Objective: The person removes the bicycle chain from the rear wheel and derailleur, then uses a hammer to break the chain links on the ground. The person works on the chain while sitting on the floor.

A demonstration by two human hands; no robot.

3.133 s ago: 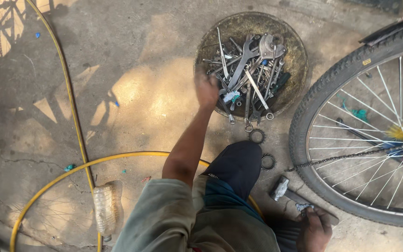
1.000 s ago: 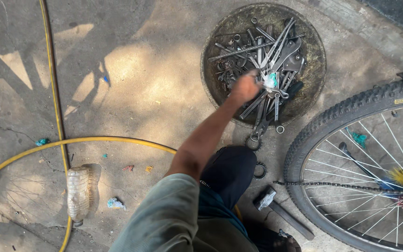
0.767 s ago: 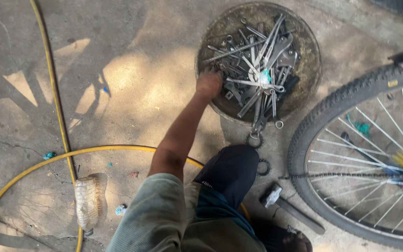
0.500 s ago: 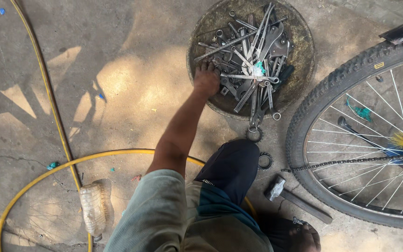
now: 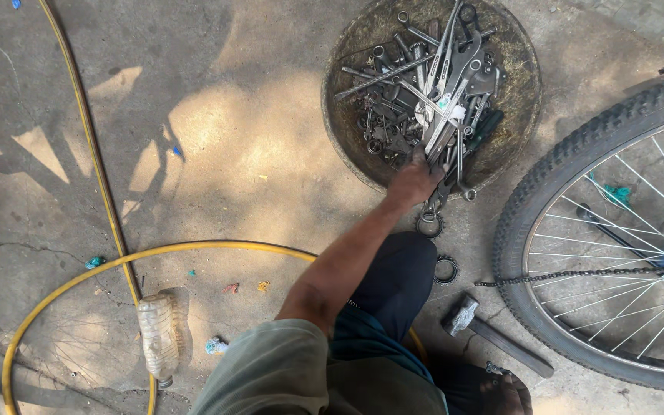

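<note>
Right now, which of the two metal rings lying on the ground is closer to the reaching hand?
The ring just outside the round tool tray, right below the left hand. The other ring lies farther back, beside the knee, near the hammer.

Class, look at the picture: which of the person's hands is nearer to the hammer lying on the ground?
The right hand. It sits low beside the hammer, just below its handle end. The left hand is farther up, reaching into the round basin of wrenches.
</note>
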